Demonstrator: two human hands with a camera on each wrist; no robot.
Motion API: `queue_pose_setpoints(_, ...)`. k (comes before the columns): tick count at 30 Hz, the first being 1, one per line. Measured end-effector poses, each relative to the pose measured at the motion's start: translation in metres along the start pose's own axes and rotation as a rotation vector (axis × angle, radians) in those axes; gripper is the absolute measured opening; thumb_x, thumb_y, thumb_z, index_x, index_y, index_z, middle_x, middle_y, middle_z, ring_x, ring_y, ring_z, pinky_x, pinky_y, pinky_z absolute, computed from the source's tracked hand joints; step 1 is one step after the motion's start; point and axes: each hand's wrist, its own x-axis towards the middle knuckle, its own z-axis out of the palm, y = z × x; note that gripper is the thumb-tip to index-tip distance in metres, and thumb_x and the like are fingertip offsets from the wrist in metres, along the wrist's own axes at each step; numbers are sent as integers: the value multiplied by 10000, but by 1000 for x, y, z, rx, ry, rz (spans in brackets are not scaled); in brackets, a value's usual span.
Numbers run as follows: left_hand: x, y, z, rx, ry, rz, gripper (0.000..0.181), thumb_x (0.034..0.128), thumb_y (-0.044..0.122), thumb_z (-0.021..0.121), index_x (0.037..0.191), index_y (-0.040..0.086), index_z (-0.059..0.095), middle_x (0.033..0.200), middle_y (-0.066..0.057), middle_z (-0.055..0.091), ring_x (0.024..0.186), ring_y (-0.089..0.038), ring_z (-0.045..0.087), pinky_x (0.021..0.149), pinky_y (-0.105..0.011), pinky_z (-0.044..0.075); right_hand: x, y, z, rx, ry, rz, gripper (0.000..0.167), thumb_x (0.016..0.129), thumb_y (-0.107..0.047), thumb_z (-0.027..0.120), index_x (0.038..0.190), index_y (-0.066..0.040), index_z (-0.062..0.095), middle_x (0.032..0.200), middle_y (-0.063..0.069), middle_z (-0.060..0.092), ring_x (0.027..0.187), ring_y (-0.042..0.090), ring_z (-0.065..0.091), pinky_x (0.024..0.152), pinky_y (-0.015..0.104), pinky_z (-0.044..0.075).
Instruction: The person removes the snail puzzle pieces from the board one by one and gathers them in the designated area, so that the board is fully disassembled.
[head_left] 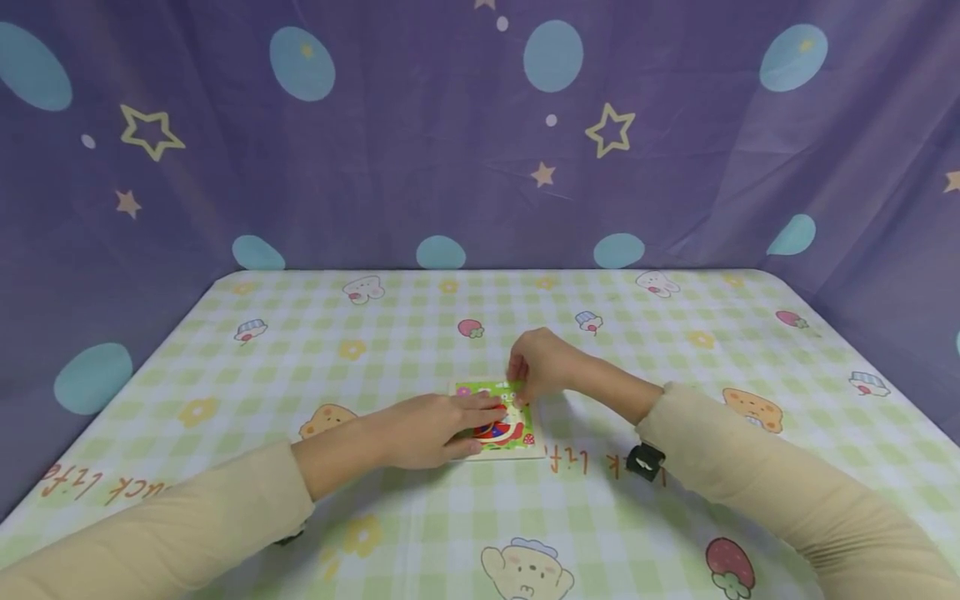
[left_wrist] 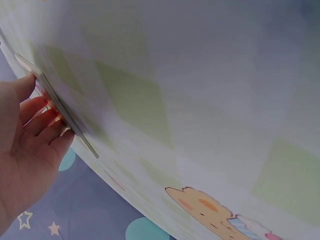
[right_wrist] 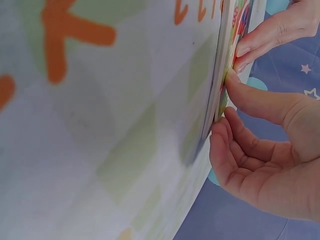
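Note:
A small flat board [head_left: 528, 440] with a bright green, red and blue picture lies on the table. In the head view my left hand [head_left: 426, 429] rests on its left side, fingers stretched across the picture and covering part of it. My right hand [head_left: 546, 367] is at the far right corner, fingers bent. The right wrist view shows the right hand [right_wrist: 272, 145] with its thumb on the face of the board [right_wrist: 224, 65] and curled fingertips at its edge. In the left wrist view the left hand [left_wrist: 37, 145] touches the board [left_wrist: 82, 135] with thumb and fingertips.
A green-and-white checked cloth [head_left: 420, 550] with cartoon prints and lettering covers the table. Behind it hangs a purple curtain [head_left: 420, 150] with stars and blue ovals. A dark band [head_left: 645, 461] is at the right cuff.

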Motion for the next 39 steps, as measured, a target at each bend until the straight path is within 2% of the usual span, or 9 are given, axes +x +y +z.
queue_pose_setpoints(11, 1, 0, 0, -4, -2, 10, 514, 993, 297, 525, 1466, 134, 413, 1560, -52, 352, 1418, -224, 387, 1105, -416, 423, -2, 4, 1, 5, 12, -34, 278, 658, -155, 885, 869, -81, 720, 843, 35, 704, 756, 105, 604, 709, 204, 522)
queue_pose_setpoints(19, 2, 0, 1, -4, -17, -11, 520, 993, 332, 518, 1469, 154, 410, 1567, -20, 333, 1415, -215, 386, 1113, -399, 418, -3, 6, 4, 13, 47, -66, 261, 645, -156, 892, 825, -85, 717, 807, 27, 700, 716, 91, 591, 674, 186, 501)
queue_pose_setpoints(39, 0, -1, -1, 16, -4, 25, 510, 998, 306, 513, 1467, 134, 411, 1556, -62, 355, 1411, -224, 399, 1091, -406, 442, -3, 12, 8, 130, 82, -65, 262, 659, -110, 875, 850, -84, 698, 815, 35, 696, 718, 87, 584, 684, 184, 498)
